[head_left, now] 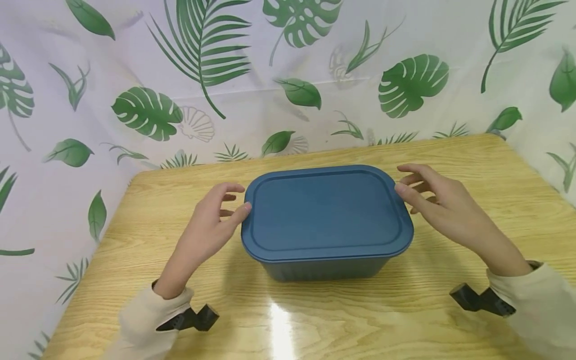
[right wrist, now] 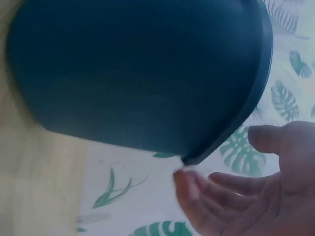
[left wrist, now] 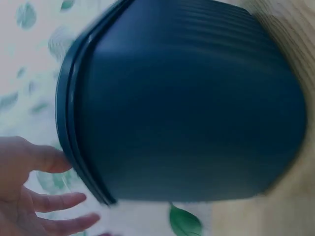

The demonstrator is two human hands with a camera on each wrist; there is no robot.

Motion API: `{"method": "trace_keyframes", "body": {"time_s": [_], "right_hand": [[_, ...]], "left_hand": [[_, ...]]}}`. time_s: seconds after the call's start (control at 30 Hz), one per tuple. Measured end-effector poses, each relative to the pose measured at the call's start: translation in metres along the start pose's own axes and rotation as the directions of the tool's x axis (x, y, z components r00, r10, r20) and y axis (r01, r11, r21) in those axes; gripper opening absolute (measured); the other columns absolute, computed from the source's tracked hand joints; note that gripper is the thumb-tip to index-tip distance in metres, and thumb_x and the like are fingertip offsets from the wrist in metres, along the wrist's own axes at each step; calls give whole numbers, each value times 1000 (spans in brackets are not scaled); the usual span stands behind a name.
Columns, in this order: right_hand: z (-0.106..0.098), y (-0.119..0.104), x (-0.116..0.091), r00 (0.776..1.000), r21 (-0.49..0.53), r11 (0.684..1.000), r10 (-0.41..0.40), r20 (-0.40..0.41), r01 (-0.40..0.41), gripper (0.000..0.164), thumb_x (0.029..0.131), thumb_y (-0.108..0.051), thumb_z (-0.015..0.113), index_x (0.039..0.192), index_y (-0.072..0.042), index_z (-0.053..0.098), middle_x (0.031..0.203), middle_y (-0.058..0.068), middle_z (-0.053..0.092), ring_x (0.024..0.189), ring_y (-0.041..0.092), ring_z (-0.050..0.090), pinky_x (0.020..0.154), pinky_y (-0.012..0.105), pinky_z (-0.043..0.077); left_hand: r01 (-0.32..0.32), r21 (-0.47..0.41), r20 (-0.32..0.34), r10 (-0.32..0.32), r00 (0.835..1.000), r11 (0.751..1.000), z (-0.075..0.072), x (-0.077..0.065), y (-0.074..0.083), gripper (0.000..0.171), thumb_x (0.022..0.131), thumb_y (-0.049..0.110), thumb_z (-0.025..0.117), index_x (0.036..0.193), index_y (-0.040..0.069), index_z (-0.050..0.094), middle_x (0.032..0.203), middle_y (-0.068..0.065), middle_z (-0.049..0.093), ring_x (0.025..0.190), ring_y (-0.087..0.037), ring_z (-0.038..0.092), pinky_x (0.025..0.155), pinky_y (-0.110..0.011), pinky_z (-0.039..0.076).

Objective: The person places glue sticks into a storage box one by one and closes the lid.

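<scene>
A blue lidded box [head_left: 321, 270] stands upright on the table, its flat rounded lid [head_left: 326, 210] on top. At the lid's left end is my left hand [head_left: 211, 220], thumb tip at the rim and the other fingers loosely bent beside it. My right hand [head_left: 441, 200] is at the opposite end, its thumb close to the rim and its fingers spread and slightly bent. The left wrist view shows the box's end wall [left wrist: 187, 118] and the left thumb at the lid's edge. In the right wrist view, a small gap separates the right thumb from the lid. Neither hand grips the box.
The wooden table [head_left: 180, 185] has a light grain. Behind it and at the sides hangs a white cloth [head_left: 315, 130] printed with green leaves. Each wrist wears a black strap with a small block [head_left: 207, 317] on it.
</scene>
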State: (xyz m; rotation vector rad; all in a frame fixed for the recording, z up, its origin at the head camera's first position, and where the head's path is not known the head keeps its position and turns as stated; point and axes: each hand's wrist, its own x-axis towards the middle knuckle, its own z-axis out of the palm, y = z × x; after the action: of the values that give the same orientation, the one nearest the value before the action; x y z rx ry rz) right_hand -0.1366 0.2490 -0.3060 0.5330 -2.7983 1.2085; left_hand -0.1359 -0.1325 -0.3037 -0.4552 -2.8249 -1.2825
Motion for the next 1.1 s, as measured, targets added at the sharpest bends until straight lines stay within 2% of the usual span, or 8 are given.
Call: {"method": "trace_keyframes", "body": {"time_s": [0.07,0.17,0.23,0.33,0.47,0.6,0.77,1.1], "right_hand": [[2,-7,1,999,-74,997,-22,-23,20,49,103,-29,47,145,-5,38,135,19,50,116,34,55,89,44,51],[7,-16,4,999,-161,986,-40,16,42,56,104,-33,44,149,-4,31,153,19,31,137,40,31,104,60,33],[11,-20,6,997,-235,969,-57,60,69,59,104,-36,43,151,-4,27,157,17,21,144,38,17,110,60,24],[18,-25,9,989,-352,928,-82,121,120,63,104,-39,40,152,-2,23,159,16,15,146,36,9,115,58,16],[23,-28,13,978,-438,885,-81,190,158,66,104,-42,37,151,1,19,159,18,10,146,36,4,115,60,12],[24,-31,13,973,-458,877,-45,224,147,68,104,-44,36,152,1,18,160,18,9,146,37,4,114,61,11],[24,-32,11,973,-482,865,-30,228,140,70,103,-46,36,151,1,18,159,18,9,146,37,7,114,61,12],[25,-29,8,978,-507,851,-36,207,139,70,104,-46,36,151,2,17,160,18,7,146,35,6,113,62,13]], "left_hand": [[-85,157,-14,88,996,984,6,0,10,46,101,27,53,137,0,45,145,-18,40,137,-34,33,108,-51,37],[-169,316,49,162,986,933,15,2,22,56,104,35,43,146,-1,36,156,-18,24,147,-33,8,116,-52,18],[-203,373,112,173,978,905,21,5,27,59,105,38,36,149,-1,28,159,-17,15,147,-31,-6,118,-53,10],[-212,413,182,148,972,886,26,9,31,62,106,40,28,151,-1,18,160,-15,6,145,-26,-17,118,-53,2],[-198,426,233,105,967,883,29,13,31,63,106,41,23,151,-2,11,160,-15,0,144,-25,-19,118,-50,-2],[-176,423,242,77,967,889,30,16,30,64,106,42,22,151,-4,10,160,-17,-1,146,-28,-13,119,-48,-1],[-151,438,243,45,969,886,33,16,29,65,106,44,22,151,-2,10,160,-15,-2,147,-27,-8,119,-46,0],[-162,455,227,62,972,876,37,16,30,66,106,45,22,151,-2,12,159,-16,-2,147,-26,-7,120,-44,-1]]}}
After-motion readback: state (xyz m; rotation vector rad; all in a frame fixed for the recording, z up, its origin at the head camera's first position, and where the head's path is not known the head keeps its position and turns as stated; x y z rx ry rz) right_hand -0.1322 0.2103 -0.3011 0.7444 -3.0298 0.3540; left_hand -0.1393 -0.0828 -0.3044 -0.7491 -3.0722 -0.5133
